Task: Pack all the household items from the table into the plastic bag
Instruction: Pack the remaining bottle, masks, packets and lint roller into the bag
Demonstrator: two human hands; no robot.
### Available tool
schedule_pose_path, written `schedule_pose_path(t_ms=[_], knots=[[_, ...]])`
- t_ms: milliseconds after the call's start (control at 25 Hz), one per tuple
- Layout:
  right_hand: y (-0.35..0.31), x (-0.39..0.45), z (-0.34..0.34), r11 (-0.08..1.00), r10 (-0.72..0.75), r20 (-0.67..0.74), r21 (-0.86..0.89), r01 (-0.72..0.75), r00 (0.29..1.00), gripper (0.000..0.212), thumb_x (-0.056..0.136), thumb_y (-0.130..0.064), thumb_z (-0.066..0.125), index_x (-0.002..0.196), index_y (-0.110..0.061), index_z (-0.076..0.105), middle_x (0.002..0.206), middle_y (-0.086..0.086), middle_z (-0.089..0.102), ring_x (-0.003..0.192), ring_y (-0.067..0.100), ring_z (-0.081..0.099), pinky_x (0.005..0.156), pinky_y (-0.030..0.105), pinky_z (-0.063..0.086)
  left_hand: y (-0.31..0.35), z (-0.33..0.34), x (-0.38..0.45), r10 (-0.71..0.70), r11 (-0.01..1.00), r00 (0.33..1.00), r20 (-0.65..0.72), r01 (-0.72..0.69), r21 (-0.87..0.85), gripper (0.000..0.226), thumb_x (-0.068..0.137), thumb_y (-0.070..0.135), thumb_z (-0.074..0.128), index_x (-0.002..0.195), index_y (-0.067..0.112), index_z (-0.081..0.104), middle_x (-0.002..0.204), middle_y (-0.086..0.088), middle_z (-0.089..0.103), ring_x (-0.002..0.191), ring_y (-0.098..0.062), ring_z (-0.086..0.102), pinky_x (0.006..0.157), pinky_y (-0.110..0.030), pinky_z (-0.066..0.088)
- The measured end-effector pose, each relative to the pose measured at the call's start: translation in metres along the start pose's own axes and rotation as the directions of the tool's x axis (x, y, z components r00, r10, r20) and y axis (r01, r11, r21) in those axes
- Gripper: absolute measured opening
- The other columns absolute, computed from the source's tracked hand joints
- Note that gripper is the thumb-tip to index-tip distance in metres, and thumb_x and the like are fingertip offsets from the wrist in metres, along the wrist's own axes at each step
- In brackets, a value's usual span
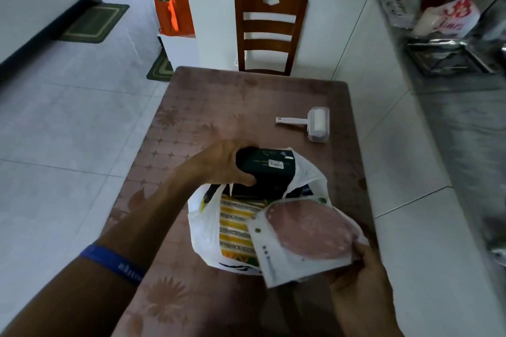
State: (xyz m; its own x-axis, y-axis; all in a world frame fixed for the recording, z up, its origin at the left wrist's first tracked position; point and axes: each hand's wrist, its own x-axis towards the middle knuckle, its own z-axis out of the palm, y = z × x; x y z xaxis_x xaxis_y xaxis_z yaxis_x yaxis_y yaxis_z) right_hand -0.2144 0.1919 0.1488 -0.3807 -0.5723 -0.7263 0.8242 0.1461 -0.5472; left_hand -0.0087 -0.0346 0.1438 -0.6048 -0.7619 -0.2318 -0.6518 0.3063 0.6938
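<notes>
White plastic bag [201,230] holding striped pack [236,227], dark box [267,175] entering

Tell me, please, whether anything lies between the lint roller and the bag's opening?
Yes: the dark green box, held by the left hand, fills the far side of the white plastic bag's mouth, facing the white lint roller.

A home dining area: a brown slatted wooden chair [269,33] at twelve o'clock, white tiled floor [82,107], green doormat [94,23] at ten o'clock.
</notes>
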Motion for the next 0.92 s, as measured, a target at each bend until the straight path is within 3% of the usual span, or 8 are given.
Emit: schedule_pose_path(t_ms=[80,200,280,400,560,720,840,920], knots=[[0.015,0.000,0.001,0.993,0.022,0.027,-0.117,-0.019,0.999,0.025,0.096,-0.027,0.050,0.103,-0.019,0.072,0.093,0.007,0.077,0.074,0.022,0.075,0.049,0.033,0.058,0.000,-0.004,0.002,-0.005,0.998,1.000,0.004,0.006,-0.062,0.065,0.060,0.051,0.075,0.120,0.036,0.054,0.108,0.014,0.064,0.094,-0.002,0.061,0.075,-0.019,0.051],[0.025,0.001,0.001,0.975,-0.001,-0.016,-0.224,-0.003,1.000,0.032,0.082,-0.036,0.067,0.108,-0.020,0.070,0.100,0.008,0.076,0.087,0.027,0.073,0.063,0.038,0.059,-0.001,-0.008,0.006,-0.045,0.987,0.999,0.030,0.049,-0.151,0.048,0.072,0.048,0.071,0.117,0.035,0.058,0.106,0.011,0.064,0.097,-0.008,0.061,0.078,-0.024,0.050],[0.025,0.007,-0.002,0.915,-0.013,-0.079,-0.402,-0.020,0.997,0.036,0.081,-0.022,0.074,0.114,-0.012,0.065,0.101,0.012,0.073,0.090,0.031,0.069,0.075,0.043,0.057,-0.002,-0.010,0.008,-0.069,0.980,0.996,0.048,0.077,-0.185,0.039,0.078,0.046,0.069,0.114,0.036,0.058,0.104,0.012,0.064,0.097,-0.008,0.060,0.078,-0.026,0.049],[0.034,0.003,0.005,0.801,0.006,-0.090,-0.596,-0.058,0.996,0.029,0.078,0.005,0.070,0.107,0.003,0.066,0.077,0.015,0.073,0.072,0.031,0.067,0.055,0.032,0.053,-0.005,-0.009,0.007,-0.076,0.973,0.996,0.047,0.084,-0.215,0.036,0.078,0.045,0.068,0.112,0.039,0.060,0.104,0.014,0.064,0.097,-0.006,0.060,0.076,-0.024,0.048],[0.046,-0.002,0.022,0.894,0.105,-0.122,-0.424,-0.147,0.987,0.023,0.084,0.007,0.061,0.103,-0.006,0.064,0.078,0.016,0.073,0.057,0.032,0.067,0.037,0.028,0.048,-0.006,-0.010,0.006,-0.053,0.978,0.998,0.036,0.059,-0.198,0.038,0.075,0.049,0.068,0.111,0.042,0.060,0.103,0.015,0.064,0.097,-0.006,0.060,0.077,-0.025,0.047],[0.043,0.012,0.038,0.967,0.049,-0.129,-0.241,-0.079,0.990,0.030,0.087,0.004,0.061,0.113,-0.011,0.061,0.096,0.011,0.069,0.074,0.030,0.068,0.043,0.031,0.055,-0.006,-0.008,0.003,-0.009,0.990,0.998,0.063,0.018,-0.143,0.048,0.070,0.053,0.071,0.115,0.043,0.056,0.108,0.018,0.062,0.103,-0.005,0.057,0.079,-0.022,0.045],[0.054,0.007,0.060,0.902,0.225,-0.014,-0.375,-0.213,0.974,0.030,0.085,-0.002,0.068,0.114,-0.010,0.064,0.102,0.017,0.073,0.086,0.038,0.071,0.069,0.046,0.061,-0.006,-0.007,-0.011,0.003,1.000,0.994,0.111,0.000,-0.032,0.072,0.062,0.049,0.081,0.126,0.045,0.049,0.123,0.019,0.055,0.113,-0.006,0.052,0.088,-0.021,0.045],[0.050,0.003,0.053,0.861,0.199,0.043,-0.485,-0.153,0.979,0.027,0.085,-0.012,0.072,0.110,-0.014,0.065,0.097,0.016,0.075,0.083,0.037,0.072,0.069,0.047,0.060,-0.006,-0.007,-0.030,0.006,0.996,0.992,0.130,-0.018,0.089,0.086,0.062,0.043,0.082,0.135,0.048,0.036,0.139,0.015,0.043,0.126,-0.007,0.040,0.098,-0.023,0.039]])
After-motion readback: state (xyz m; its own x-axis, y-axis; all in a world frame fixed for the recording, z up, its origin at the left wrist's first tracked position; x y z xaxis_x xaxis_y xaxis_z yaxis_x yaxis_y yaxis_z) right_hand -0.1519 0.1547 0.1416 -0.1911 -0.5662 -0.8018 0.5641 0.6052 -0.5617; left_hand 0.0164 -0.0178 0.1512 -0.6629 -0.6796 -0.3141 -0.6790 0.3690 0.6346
